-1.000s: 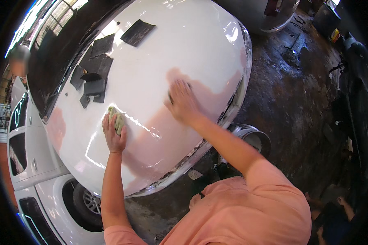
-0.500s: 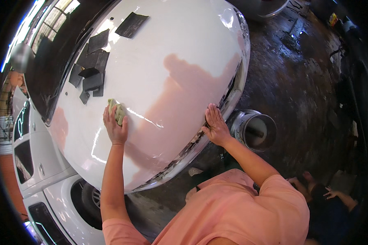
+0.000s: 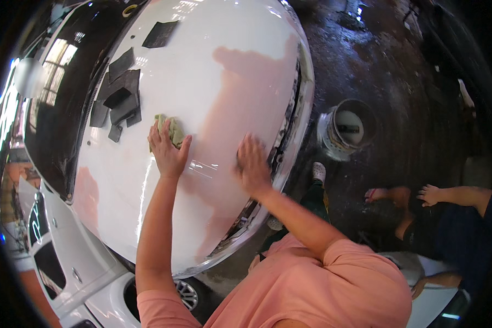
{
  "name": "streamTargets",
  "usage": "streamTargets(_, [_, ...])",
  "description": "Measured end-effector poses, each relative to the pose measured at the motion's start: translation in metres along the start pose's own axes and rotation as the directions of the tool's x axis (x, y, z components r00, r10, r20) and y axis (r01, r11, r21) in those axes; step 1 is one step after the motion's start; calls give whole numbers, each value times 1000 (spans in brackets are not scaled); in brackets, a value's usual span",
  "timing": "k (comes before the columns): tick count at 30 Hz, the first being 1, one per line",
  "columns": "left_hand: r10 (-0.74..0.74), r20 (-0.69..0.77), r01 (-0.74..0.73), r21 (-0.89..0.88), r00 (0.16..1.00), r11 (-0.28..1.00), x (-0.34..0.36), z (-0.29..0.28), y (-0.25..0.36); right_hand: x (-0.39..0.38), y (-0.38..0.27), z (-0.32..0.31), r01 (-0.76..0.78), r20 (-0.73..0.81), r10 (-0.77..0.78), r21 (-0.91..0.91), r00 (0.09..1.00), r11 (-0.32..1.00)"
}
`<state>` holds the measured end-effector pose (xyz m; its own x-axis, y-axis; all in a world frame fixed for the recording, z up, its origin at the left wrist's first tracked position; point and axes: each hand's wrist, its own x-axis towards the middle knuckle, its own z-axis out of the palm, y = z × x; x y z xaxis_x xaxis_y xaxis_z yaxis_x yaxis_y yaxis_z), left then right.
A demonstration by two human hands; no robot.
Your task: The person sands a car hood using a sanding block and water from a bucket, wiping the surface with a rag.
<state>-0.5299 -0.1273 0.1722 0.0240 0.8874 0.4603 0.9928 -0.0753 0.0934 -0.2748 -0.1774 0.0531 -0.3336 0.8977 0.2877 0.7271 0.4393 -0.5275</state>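
Note:
A white car hood (image 3: pixel 186 93) with a large dull pink patch (image 3: pixel 246 87) lies in front of me. My left hand (image 3: pixel 168 153) rests on the hood, its fingers bent over a crumpled yellow-green cloth (image 3: pixel 175 131). To the right, my right hand (image 3: pixel 252 167) lies palm down on the pink patch near the hood's front edge. Motion smears its fingers; a dark sliver shows beside them, and whatever is under the palm is hidden. Several dark grey sheets, which look like sandpaper (image 3: pixel 123 82), lie toward the windshield, one sheet (image 3: pixel 160 34) apart from the others.
A metal bucket (image 3: pixel 333 143) holding cloudy liquid stands on the dark wet floor (image 3: pixel 388 71), right of the hood. Another person's hand (image 3: pixel 429 195) and foot show at the right. A second white vehicle (image 3: pixel 76 257) stands at the lower left.
My right hand has moved left from the hood's front edge onto the pink patch. My left hand and the cloth have shifted slightly right. The view has shifted too.

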Motion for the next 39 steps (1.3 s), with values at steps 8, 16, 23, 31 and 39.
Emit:
streamTargets(8, [192, 104, -181, -101, 976, 978, 12, -8, -2, 113, 117, -14, -208, -340, 210, 44, 917, 977])
streamTargets(16, [149, 106, -142, -67, 983, 988, -4, -17, -32, -62, -41, 36, 11, -189, 15, 134, 982, 991])
streamTargets(23, [198, 77, -183, -173, 977, 968, 17, 5, 10, 67, 124, -20, -341, -344, 352, 94, 871, 936])
streamTargets(31, [136, 97, -130, -64, 986, 989, -7, -25, -36, -38, -35, 35, 79, -113, -67, 102, 991, 992])
streamTargets(39, [178, 88, -163, -154, 980, 975, 14, 5, 10, 111, 95, -30, -313, -226, 289, -76, 930, 947])
